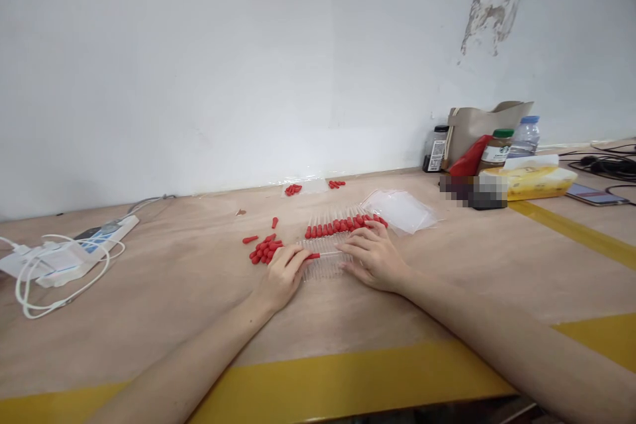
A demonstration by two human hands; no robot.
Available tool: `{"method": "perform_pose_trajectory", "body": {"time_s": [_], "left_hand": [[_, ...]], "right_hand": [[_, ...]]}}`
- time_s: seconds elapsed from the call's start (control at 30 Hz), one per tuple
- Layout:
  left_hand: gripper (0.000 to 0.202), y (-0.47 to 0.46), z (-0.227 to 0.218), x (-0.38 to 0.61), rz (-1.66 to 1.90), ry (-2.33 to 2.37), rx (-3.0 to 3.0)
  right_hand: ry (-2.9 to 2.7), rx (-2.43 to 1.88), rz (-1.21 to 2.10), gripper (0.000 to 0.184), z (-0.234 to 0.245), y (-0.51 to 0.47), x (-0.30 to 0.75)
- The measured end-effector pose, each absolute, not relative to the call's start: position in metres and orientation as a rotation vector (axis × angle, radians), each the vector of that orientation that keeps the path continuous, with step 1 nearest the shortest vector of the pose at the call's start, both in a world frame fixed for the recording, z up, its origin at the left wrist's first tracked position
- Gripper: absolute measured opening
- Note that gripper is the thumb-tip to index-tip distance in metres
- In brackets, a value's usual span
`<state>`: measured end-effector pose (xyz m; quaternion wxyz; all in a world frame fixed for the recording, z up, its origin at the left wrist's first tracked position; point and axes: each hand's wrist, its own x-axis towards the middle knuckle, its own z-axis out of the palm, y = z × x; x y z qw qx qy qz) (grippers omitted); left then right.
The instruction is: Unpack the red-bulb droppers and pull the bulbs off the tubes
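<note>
My left hand (282, 276) pinches a clear dropper tube with a red rubber cap (313, 256) at its cap end. My right hand (372, 256) pinches the same tube from the other side, fingers curled over a bunch of clear tubes (322, 266) lying on the table. Behind my hands lies a row of assembled droppers with red caps (342, 224). A heap of loose red caps (264, 250) sits just left of my left hand, and a few stray ones lie further back.
Clear plastic bags (402, 210) lie right of the droppers. More red caps (293, 189) sit by the wall. A white power strip with cables (69, 253) is at left. Bottles, a jar (495, 149), a bag, a tissue pack (534, 180) and a phone (593, 195) stand at right.
</note>
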<state>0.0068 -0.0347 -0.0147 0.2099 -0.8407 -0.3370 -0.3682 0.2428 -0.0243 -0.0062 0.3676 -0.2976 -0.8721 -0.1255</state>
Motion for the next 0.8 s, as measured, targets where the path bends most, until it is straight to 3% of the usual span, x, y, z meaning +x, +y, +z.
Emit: {"method": "perform_pose_trajectory", "body": {"time_s": [0.17, 0.37, 0.8], "left_hand": [[0.018, -0.038, -0.012, 0.015, -1.083, -0.824, -2.375], [0.009, -0.043, -0.007, 0.014, -0.895, -0.804, -2.460], [0.017, -0.050, -0.004, 0.012, -0.732, -0.716, -2.479]], "right_hand": [[-2.241, -0.738, -0.365, 0.022, -0.012, -0.025, 0.231], [-2.263, -0.628, -0.359, 0.021, -0.013, -0.029, 0.231], [-2.337, -0.539, -0.367, 0.021, -0.005, -0.035, 0.239]]}}
